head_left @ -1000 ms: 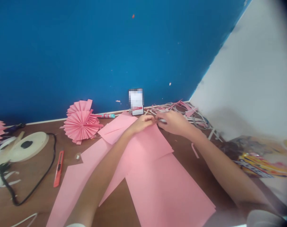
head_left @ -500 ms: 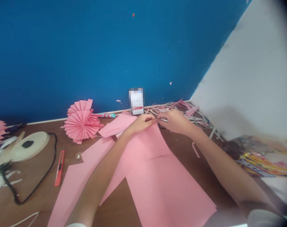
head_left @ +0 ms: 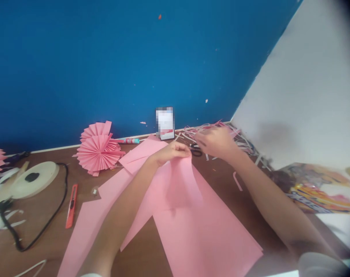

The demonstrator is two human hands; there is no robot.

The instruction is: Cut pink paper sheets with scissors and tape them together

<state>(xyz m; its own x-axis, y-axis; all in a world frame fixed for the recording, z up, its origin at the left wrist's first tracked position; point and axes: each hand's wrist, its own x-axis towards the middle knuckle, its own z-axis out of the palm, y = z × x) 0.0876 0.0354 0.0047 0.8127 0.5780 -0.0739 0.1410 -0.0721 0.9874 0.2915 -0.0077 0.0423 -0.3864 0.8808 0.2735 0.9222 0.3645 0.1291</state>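
Note:
My left hand [head_left: 172, 151] pinches the far edge of a pink paper sheet [head_left: 209, 231] and holds it up, so that a strip curves down from the fingertips. More pink sheets [head_left: 91, 215] lie beneath and to the left, overlapping on the brown table. To the right, apart from the paper, my right hand [head_left: 216, 141] hovers near the paper scraps. Its fingers are curled but blurred, and I cannot make out anything in them. Between the hands lie black scissor handles [head_left: 196, 151], partly hidden.
Pink pleated paper fans [head_left: 99, 152] stand at the back left beside a glue stick tube [head_left: 131, 141]. A red cutter [head_left: 71, 206] and a corded white device [head_left: 37, 179] lie left. A phone [head_left: 166, 123] leans on the blue wall. Paper strips [head_left: 247, 148] pile up at the back right.
My right hand has come off the paper edge and moved up and to the right. The far edge is now lifted and curled in my left hand, and the scissor handles show more.

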